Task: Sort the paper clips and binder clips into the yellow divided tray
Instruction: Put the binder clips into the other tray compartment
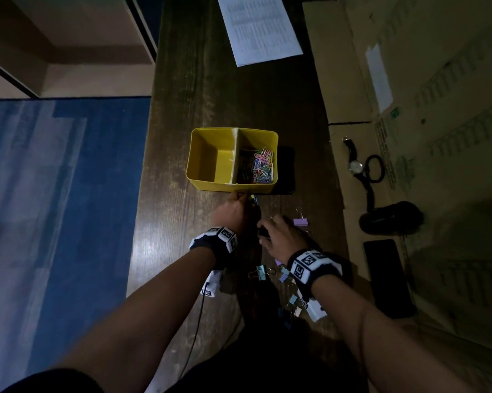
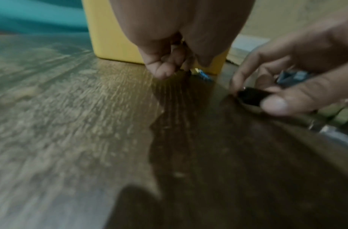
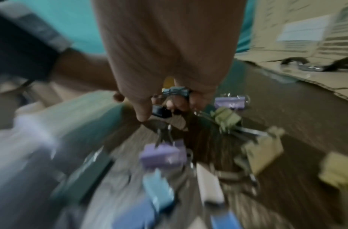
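The yellow divided tray [image 1: 208,186] stands mid-table; its right compartment holds several coloured paper clips [image 1: 260,167], and its left compartment [image 1: 210,163] shows only bare floor. My left hand [image 1: 246,200] is just in front of the tray's near wall, fingers curled, pinching a small blue binder clip [image 2: 203,75] low over the table. Beside it my right hand [image 1: 263,228] pinches a black binder clip [image 2: 250,96] between thumb and fingers. Several loose binder clips [image 3: 162,154] lie under and around my right wrist, and a purple one [image 1: 300,221] lies further right.
A printed sheet [image 1: 260,26] lies at the table's far end. Flattened cardboard [image 1: 437,80] on the right carries a wristwatch [image 1: 355,165], a dark pouch [image 1: 391,218] and a phone [image 1: 388,277]. Blue carpet [image 1: 54,208] lies left of the table edge.
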A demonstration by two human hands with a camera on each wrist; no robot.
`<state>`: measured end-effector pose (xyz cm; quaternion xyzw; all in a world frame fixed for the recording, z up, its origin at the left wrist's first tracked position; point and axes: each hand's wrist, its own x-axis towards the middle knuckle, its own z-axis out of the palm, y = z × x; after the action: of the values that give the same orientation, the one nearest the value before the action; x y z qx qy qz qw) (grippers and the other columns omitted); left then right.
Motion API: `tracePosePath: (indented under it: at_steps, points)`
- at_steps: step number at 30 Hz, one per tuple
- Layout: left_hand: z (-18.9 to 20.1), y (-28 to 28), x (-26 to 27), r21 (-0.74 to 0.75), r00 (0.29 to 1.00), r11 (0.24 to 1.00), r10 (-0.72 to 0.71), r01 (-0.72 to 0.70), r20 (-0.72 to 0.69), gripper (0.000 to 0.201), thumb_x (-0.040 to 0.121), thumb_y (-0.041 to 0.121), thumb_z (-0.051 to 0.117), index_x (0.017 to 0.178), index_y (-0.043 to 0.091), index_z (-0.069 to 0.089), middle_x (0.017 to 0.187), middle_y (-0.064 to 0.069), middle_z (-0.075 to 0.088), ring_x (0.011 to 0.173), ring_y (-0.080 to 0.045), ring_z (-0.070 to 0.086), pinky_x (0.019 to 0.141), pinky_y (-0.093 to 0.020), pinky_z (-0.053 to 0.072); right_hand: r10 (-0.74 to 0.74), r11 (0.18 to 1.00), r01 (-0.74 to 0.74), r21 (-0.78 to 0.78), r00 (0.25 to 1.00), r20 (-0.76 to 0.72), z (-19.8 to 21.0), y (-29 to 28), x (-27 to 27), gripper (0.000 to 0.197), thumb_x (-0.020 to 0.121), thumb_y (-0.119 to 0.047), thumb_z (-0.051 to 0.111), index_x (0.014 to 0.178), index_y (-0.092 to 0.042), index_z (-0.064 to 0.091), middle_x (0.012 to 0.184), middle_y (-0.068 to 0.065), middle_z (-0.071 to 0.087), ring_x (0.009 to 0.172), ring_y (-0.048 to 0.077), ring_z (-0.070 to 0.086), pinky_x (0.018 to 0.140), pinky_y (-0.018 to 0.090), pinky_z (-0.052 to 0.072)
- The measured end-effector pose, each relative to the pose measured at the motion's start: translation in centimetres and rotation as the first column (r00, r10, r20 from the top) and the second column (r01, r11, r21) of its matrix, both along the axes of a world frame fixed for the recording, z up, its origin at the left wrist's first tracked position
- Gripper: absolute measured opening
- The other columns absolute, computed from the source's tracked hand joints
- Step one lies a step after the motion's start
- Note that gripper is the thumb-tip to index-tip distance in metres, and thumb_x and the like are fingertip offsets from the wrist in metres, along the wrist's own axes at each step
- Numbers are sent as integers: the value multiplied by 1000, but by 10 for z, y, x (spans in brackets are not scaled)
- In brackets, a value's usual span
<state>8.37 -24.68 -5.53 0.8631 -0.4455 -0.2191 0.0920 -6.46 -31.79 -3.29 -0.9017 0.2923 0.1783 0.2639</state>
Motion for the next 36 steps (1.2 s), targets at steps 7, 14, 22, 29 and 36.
tracePosePath:
  at_steps: [7, 14, 22, 29, 36]
  points:
    - [9, 1, 10, 26, 992, 993, -115, 113, 51, 38, 91, 36, 54, 122, 13, 57, 120, -13, 53, 87, -37, 65, 67, -41, 51, 14, 995, -11, -100, 1000, 27, -14, 16, -16, 24, 93, -24, 57, 112, -11, 51, 119, 10, 41, 98, 28, 54, 75, 38, 51]
    - [1, 2, 6, 57, 969, 976, -215, 210, 121, 40, 87, 47, 55, 117, 20, 56, 106, -6, 57, 70, -32, 67, 52, -37, 53, -59, 994, 76, -83, 980, 189, 0, -4, -20, 15, 95, -22, 54, 108, -14, 56, 114, 0, 49, 92, 20, 58, 73, 35, 52]
    - [0, 6, 5, 20, 992, 992, -122, 121, 16, 39, 95, 33, 50, 123, 7, 50, 113, -14, 55, 86, -36, 64, 68, -42, 50, -405, 909, 416, -29, 897, 174, 11, -56, -30, 14, 97, -16, 44, 104, -17, 56, 98, 1, 61, 86, 18, 58, 72, 33, 49]
    - [4, 11, 8, -88, 988, 995, -53, 41, -143, 37, 93, 22, 53, 117, -6, 51, 114, -24, 52, 98, -38, 56, 84, -44, 46, -507, 861, 508, -17, 861, 26, -7, -72, -41, 39, 96, -42, 47, 76, -10, 54, 81, 16, 61, 78, 31, 59, 69, 37, 46]
    - [17, 11, 11, 35, 950, 999, 49, -41, -308, 29, 93, 12, 53, 117, -2, 47, 114, -27, 58, 103, -40, 59, 87, -46, 47, -327, 934, 316, -167, 944, -42, -14, -54, -37, 48, 86, -56, 57, 97, -9, 57, 113, 11, 47, 88, 29, 57, 72, 42, 52]
